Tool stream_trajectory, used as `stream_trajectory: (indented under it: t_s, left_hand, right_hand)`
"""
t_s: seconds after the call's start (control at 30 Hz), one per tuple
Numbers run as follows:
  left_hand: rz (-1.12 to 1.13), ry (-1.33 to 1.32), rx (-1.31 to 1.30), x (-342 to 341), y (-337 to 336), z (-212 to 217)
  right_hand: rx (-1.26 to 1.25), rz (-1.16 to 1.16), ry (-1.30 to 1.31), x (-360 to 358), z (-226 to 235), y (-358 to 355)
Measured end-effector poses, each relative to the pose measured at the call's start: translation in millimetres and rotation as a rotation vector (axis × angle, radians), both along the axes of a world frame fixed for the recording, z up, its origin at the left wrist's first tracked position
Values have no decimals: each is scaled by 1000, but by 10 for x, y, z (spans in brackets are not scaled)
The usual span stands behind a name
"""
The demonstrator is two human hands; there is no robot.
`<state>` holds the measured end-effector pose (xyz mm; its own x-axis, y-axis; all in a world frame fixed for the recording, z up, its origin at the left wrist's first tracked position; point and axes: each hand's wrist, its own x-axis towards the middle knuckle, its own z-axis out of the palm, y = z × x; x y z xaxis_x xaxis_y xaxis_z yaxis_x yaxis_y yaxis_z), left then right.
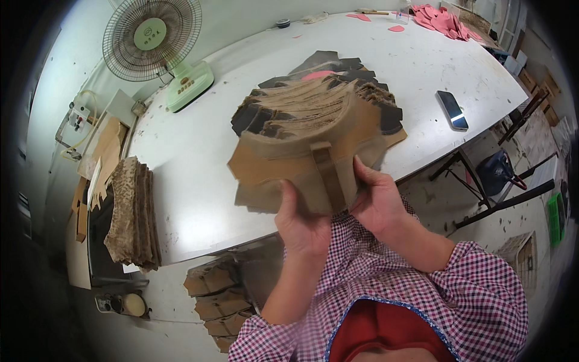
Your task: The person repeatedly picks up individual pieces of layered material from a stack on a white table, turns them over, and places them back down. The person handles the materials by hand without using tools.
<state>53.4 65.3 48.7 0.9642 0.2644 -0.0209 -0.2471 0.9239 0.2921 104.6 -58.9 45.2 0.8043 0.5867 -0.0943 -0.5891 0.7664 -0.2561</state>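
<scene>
Between my two hands is a tan and olive-brown cut piece that looks like a shoe upper (271, 163), with a darker strip (327, 175) running down its middle. My left hand (304, 226) grips its near edge, thumb on top. My right hand (379, 199) pinches the right part of that edge, thumb also on top; the fingers of both hands are mostly hidden beneath. Just beyond it on the white table (199, 199) lies a heap of similar pieces (301, 111), with fuzzy brown edges and dark grey sides.
A green fan (187, 84) stands at the far left. Stacked fuzzy brown pieces (131, 217) sit at the table's left edge. A phone (452, 110) lies to the right, and pink pieces (443, 23) lie far right. More brown pieces (223, 301) are below the near edge.
</scene>
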Motion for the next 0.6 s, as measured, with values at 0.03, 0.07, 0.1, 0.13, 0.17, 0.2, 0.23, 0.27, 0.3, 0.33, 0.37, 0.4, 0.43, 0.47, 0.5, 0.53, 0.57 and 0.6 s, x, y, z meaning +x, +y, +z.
stream_trajectory:
  t_s: [0.03,0.07,0.1,0.13,0.17,0.2,0.23,0.27,0.3,0.33,0.37,0.4,0.43,0.47,0.5,0.53,0.57,0.6]
  left_hand:
    - [-14,22,-16,28,-39,-39]
    - [-27,44,-33,47,-58,-71]
    - [-57,25,-35,62,-51,-89]
    - [-88,5,-37,73,-39,-104]
    - [-118,-14,-39,81,-25,-107]
    - [-123,-10,-44,72,6,-96]
    - [-129,-7,-49,55,46,-63]
    - [-135,-3,-54,42,65,-36]
    - [-92,-14,-61,26,63,-25]
    - [-46,-28,-65,4,69,1]
    - [-1,-42,-70,-15,76,25]
    - [11,-30,-73,-22,68,47]
    - [22,-19,-77,-27,59,66]
    - [34,-7,-81,-29,55,72]
    - [35,19,-75,-31,65,48]
    - [37,44,-70,-29,82,-1]
    - [40,70,-64,-32,100,-50]
    - [-40,74,9,-52,115,-91]
  right_hand:
    - [-31,-1,-4,-40,14,57]
    - [14,62,-5,-22,-23,79]
    - [60,126,-8,22,-81,106]
    - [106,190,-10,51,-112,117]
    - [128,199,-12,59,-119,100]
    - [150,207,-11,58,-119,80]
    - [173,216,-10,56,-118,63]
    - [70,103,8,78,-111,53]
    - [-32,-10,25,121,-95,45]
    - [-132,-120,38,154,-60,53]
    - [-140,-158,16,157,-18,68]
    - [-142,-173,19,144,12,77]
    - [-144,-188,22,122,35,90]
    - [-146,-203,25,116,46,101]
    - [-145,-213,16,134,33,109]
    - [-143,-222,8,160,5,113]
    - [-141,-230,-1,180,-11,116]
    - [-144,-270,-62,175,30,149]
